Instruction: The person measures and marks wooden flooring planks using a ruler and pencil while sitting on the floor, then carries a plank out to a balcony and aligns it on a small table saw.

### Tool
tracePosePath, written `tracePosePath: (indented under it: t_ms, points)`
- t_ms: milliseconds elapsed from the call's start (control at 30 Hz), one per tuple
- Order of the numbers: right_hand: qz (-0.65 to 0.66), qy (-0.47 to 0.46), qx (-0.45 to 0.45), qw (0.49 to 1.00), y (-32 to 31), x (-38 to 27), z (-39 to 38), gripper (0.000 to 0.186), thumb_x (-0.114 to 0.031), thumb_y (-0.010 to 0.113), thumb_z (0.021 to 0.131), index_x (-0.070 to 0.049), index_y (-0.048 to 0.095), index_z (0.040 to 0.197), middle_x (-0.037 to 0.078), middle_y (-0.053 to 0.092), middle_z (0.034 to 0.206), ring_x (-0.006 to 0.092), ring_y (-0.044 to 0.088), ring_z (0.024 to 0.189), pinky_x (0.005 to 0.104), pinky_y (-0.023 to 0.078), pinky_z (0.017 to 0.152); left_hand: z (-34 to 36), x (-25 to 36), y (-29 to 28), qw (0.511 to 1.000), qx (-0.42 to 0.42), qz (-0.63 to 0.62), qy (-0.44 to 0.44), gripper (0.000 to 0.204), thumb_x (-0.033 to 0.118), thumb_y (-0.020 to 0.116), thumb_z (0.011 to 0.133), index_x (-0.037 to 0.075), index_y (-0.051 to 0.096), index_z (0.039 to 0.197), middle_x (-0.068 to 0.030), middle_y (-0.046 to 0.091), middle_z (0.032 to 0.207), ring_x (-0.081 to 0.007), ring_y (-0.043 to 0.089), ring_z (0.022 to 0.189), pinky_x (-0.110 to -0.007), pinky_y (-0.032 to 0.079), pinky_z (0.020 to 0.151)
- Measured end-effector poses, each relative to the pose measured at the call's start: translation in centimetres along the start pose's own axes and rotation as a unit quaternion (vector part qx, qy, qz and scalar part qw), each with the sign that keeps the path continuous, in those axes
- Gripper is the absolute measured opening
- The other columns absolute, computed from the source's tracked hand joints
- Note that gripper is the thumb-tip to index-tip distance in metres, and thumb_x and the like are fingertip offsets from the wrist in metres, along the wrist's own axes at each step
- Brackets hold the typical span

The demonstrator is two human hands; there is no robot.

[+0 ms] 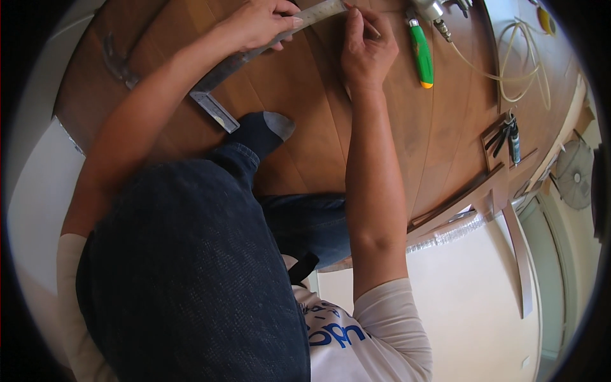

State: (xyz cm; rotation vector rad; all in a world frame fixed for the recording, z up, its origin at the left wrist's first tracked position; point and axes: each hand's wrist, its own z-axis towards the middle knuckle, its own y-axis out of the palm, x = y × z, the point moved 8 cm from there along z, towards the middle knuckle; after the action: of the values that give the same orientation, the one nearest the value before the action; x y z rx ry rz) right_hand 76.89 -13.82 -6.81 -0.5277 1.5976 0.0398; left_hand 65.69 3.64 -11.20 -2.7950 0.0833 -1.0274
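Observation:
My left hand point(258, 27) is closed over the long blade of a metal try square point(223, 73), with its fingers curled around the edges. The square lies across the wooden floor, and its short stock points down beside my dark-socked foot point(278, 125). At the far end of the blade, my right hand point(370, 48) is pinched around a thin, pencil-like stick, whose kind is hard to make out. To the right of that hand lies a green utility knife point(422, 54) with a yellow-orange end.
A hammer point(118, 63) lies at the far left. A metal air tool point(429, 9) with a clear coiled hose point(534, 73) sits at the far right. Farther right are a caulking gun point(512, 140), loose wooden strips point(455, 200) and a fan point(575, 175). My bent knee point(184, 267) takes up the near left.

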Motion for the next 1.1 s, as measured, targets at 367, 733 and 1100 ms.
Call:
tracePosePath:
  t_ms: [367, 733, 1100]
  points:
    - [-0.054, -0.054, 0.03, 0.997, -0.9, 0.1, 0.0, 0.014, -0.016, 0.075, 0.095, -0.003, 0.075, 0.1, 0.014, 0.074, 0.08, 0.0188, 0.072, 0.074, 0.0315, 0.056, 0.072, 0.3, 0.3, 0.2, 0.998, -0.001, -0.045, 0.031, 0.037, 0.028, 0.069, 0.102, 0.004, 0.068, 0.13, -0.006, 0.073, 0.089, -0.0102, 0.068, 0.066, -0.027, 0.059, 0.06]
    - [-0.067, -0.037, 0.029, 0.997, -1.6, -1.0, 0.0, 0.016, -0.018, 0.074, 0.096, -0.003, 0.076, 0.1, 0.015, 0.075, 0.084, 0.0209, 0.073, 0.075, 0.0326, 0.057, 0.073, 0.0, 0.9, 0.5, 0.999, -0.002, -0.036, 0.024, 0.036, 0.026, 0.069, 0.102, 0.003, 0.068, 0.13, -0.0073, 0.074, 0.089, -0.011, 0.069, 0.068, -0.027, 0.059, 0.06]
    - [-0.046, 0.058, 0.174, 0.982, -17.6, -1.1, -15.8, 0.023, -0.007, 0.055, 0.109, 0.001, 0.065, 0.128, 0.014, 0.069, 0.126, 0.0183, 0.069, 0.103, 0.0346, 0.058, 0.093, -4.3, -2.0, -3.1, 0.995, -0.004, -0.077, 0.063, 0.024, 0.018, 0.06, 0.106, 0.001, 0.067, 0.122, -0.0042, 0.067, 0.086, -0.0095, 0.062, 0.069, -0.026, 0.052, 0.062]
